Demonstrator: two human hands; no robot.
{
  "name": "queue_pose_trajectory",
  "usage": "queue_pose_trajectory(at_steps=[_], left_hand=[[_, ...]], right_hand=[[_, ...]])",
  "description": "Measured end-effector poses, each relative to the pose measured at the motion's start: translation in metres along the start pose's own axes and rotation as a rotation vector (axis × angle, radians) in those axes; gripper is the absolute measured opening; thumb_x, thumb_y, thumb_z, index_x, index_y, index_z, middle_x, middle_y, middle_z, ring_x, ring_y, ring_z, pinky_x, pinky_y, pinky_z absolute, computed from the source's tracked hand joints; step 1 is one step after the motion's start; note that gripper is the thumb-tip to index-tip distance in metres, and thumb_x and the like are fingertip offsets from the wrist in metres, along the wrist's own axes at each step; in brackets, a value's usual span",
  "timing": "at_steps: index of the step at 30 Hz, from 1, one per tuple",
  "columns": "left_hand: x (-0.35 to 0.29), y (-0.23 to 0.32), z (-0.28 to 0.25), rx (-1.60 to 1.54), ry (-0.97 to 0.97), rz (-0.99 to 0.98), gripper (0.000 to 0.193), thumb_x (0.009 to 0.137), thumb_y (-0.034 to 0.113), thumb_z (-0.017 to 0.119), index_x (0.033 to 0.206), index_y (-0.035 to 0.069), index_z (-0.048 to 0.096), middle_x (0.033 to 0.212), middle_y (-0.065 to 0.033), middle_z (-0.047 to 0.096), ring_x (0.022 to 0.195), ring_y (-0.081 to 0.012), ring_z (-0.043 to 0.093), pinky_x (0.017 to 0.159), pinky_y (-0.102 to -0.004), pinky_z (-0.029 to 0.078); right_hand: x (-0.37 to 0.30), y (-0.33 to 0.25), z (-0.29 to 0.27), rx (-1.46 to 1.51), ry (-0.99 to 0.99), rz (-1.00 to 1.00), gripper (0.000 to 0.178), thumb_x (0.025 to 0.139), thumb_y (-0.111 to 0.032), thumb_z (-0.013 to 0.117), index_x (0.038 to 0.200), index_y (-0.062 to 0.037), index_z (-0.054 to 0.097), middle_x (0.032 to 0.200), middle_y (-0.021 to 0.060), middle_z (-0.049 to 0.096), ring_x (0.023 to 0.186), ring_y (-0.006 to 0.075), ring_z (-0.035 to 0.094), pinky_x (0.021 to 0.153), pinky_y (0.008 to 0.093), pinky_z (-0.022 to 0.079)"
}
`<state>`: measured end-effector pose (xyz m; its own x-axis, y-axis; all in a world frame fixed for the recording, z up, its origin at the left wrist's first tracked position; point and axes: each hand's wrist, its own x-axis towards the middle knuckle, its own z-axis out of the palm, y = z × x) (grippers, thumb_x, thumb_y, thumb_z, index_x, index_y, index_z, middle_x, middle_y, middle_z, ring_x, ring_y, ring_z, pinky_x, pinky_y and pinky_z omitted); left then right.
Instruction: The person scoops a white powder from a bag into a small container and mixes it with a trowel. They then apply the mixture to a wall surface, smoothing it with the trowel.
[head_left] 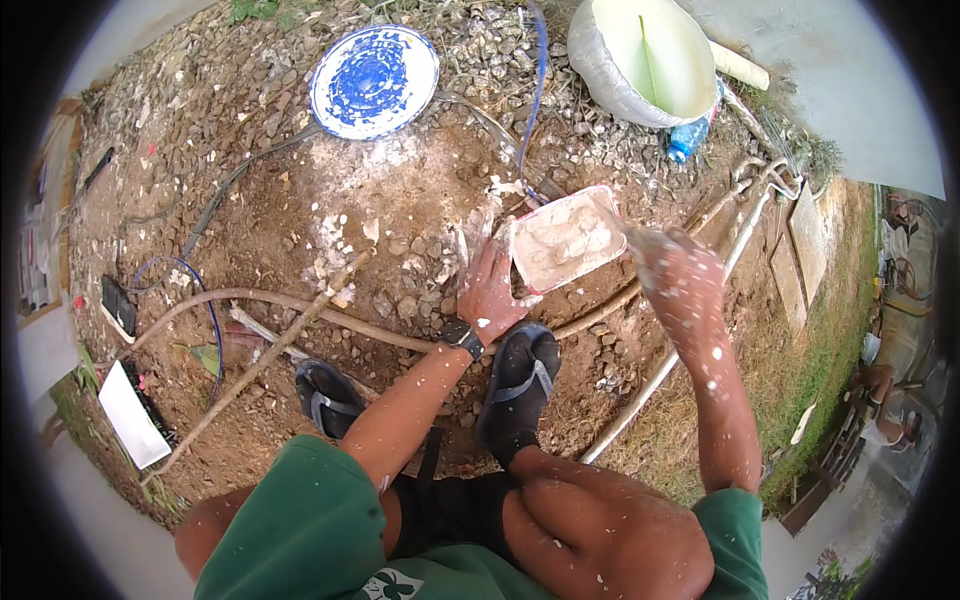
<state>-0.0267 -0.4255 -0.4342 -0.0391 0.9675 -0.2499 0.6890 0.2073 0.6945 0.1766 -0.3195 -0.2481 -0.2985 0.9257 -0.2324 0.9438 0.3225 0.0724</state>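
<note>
A rectangular tub (519,262) with a reddish rim sits tilted on the ground, with thick off-white paste (570,240) inside. My left hand (488,285), with a dark watch at the wrist, grips the tub's left side, thumb near its lower corner. At the tub's right end my right hand (682,278) is closed around the handle of a pale, smeared tool (612,218). The tool's far end reaches into the paste; motion blur hides its exact kind. White splashes cover both hands and forearms.
A blue-and-white round lid (374,82) lies ahead, and a large white bucket (640,55) with a leaf in it stands beside a blue plastic bottle (688,138). A curved stick (330,318) and a pale pole (655,375) cross the stony soil. My sandalled feet are close behind the tub.
</note>
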Motion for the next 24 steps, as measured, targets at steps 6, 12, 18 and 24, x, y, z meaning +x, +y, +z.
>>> queue_pose_trajectory(at_steps=[6, 12, 18, 24], left_hand=[[-0.002, 0.000, 0.004, -0.066, 0.031, 0.027, 0.096, 0.071, 0.049, 0.087, 0.143, 0.000, 0.049, 0.147, -0.0199, 0.050, 0.150, -0.0361, 0.031, 0.119, -0.0576, 0.029], [-0.005, 0.000, 0.008, 0.005, 0.033, -0.036, 0.104, 0.071, 0.056, 0.084, 0.149, 0.002, 0.044, 0.151, -0.0209, 0.047, 0.151, -0.0366, 0.030, 0.119, -0.0564, 0.028], [-0.004, 0.005, 0.012, -0.039, 0.061, -0.044, 0.106, 0.071, 0.056, 0.083, 0.150, -0.001, 0.043, 0.151, -0.0243, 0.048, 0.149, -0.0380, 0.033, 0.120, -0.0504, 0.030], [-0.007, 0.000, 0.018, -0.088, 0.008, -0.054, 0.095, 0.073, 0.050, 0.084, 0.149, 0.007, 0.045, 0.156, -0.0143, 0.043, 0.154, -0.0318, 0.025, 0.121, -0.0622, 0.020]], right_hand=[[-0.007, -0.046, 0.013, 0.084, 0.096, -0.234, 0.020, 0.089, -0.017, 0.074, 0.108, -0.0109, 0.076, 0.089, 0.0131, 0.072, 0.071, 0.0266, 0.071, 0.061, 0.0388, 0.059], [0.004, -0.034, 0.001, -0.004, 0.290, -0.245, 0.017, 0.089, -0.018, 0.069, 0.106, -0.0164, 0.070, 0.093, 0.0105, 0.072, 0.064, 0.0220, 0.070, 0.053, 0.0370, 0.054], [0.011, -0.066, 0.019, -0.251, 0.256, -0.311, 0.023, 0.091, -0.019, 0.070, 0.113, -0.0122, 0.067, 0.099, 0.0113, 0.070, 0.067, 0.0215, 0.068, 0.053, 0.0360, 0.053], [0.008, -0.054, -0.001, -0.055, 0.041, -0.113, 0.020, 0.089, -0.020, 0.076, 0.108, -0.0138, 0.073, 0.085, 0.0055, 0.074, 0.071, 0.0171, 0.070, 0.055, 0.0322, 0.055]])
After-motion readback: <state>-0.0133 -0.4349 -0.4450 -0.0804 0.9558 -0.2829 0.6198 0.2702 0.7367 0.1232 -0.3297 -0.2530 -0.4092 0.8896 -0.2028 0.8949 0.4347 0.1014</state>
